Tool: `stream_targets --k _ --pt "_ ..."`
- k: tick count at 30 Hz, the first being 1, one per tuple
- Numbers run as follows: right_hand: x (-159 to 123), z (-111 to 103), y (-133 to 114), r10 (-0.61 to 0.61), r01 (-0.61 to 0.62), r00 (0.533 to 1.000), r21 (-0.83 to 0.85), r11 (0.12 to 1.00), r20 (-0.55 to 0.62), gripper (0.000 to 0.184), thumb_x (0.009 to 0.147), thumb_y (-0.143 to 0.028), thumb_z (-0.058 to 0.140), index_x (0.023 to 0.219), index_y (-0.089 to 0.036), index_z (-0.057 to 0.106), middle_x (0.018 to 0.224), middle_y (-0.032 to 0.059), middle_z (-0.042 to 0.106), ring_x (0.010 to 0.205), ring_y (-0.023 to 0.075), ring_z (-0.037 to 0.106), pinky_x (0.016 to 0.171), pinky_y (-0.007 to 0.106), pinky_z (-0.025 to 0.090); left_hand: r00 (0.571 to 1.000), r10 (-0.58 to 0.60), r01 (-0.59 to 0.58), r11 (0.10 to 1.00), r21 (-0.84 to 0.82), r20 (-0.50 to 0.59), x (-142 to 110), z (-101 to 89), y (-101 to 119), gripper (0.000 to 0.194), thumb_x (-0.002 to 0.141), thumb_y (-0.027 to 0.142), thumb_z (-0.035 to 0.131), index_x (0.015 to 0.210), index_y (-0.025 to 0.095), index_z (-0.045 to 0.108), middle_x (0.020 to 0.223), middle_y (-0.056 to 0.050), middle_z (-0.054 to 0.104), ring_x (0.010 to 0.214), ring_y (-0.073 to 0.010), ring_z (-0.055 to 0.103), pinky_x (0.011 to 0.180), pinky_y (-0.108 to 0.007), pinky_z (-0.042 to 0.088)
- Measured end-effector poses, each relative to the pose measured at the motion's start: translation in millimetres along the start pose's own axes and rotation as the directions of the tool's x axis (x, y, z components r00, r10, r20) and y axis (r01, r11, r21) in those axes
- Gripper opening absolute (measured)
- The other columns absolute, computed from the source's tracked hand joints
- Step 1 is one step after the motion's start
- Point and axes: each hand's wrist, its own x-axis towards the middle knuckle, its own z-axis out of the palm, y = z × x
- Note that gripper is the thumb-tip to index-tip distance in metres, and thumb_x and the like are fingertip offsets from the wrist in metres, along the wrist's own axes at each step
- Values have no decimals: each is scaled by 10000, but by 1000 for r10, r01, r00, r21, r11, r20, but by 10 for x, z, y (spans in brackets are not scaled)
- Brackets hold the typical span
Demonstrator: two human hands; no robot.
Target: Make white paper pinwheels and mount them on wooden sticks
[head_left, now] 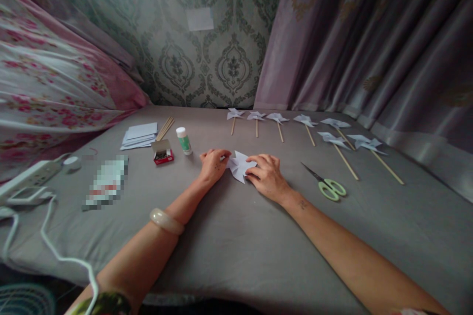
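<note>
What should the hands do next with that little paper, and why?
Maybe the right hand should pinch the paper together at its middle while the left hand steadies it. Both hands are touching it, and the pinwheels have sticks, but none shows on it, so shaping likely comes first.

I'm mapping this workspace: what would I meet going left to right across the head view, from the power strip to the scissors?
Power strip, pixelated item, small red box, white-capped tube, left hand, folded white paper, right hand, green-handled scissors.
</note>
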Motion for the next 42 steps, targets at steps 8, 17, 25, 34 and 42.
stream_targets --k 8,17,25,34,42 --pt "13 -21 -12 49 -54 995 53 997 89 80 814 -281 682 765 -246 735 1146 35 657 1095 232 492 941 429 294 951 306 -298 943 147 -37 -262 -54 30 209 875 235 504 888 228 713 1004 -62 729 1062 -248 556 945 -490 255" --pt "11 -14 41 77 -95 983 101 990 169 74 839 -265 650 849 -257 723 1160 45 645 1105 230 494 933 428 312 852 498 -522 830 196 161 -479 -88 218 261 870 174 463 769 212 701 859 -44 731 1208 -266 484 1077 -537 105" --pt "48 -58 17 112 -139 975 131 982 193 101 844 -242 646 764 -220 705 1127 33 664 1082 214 507 930 411 316 828 530 -560 793 240 181 -481 -73 191 264 828 117 459 803 220 700 857 -47 723 1201 -263 482 1093 -531 77" --pt "50 -55 -95 210 -241 960 163 957 182 147 841 -276 645 719 -213 697 1068 50 687 1047 220 542 917 427 324 823 521 -566 789 241 226 -499 -121 234 250 846 136 458 774 211 685 853 -48 715 1191 -277 486 1082 -544 103" --pt "108 -21 -47 330 -376 915 199 905 231 175 851 -321 614 739 -214 696 1088 55 678 1068 232 533 898 412 341 821 518 -569 781 258 241 -513 -117 250 246 834 128 458 779 209 684 849 -56 702 1159 -272 482 1082 -529 124"
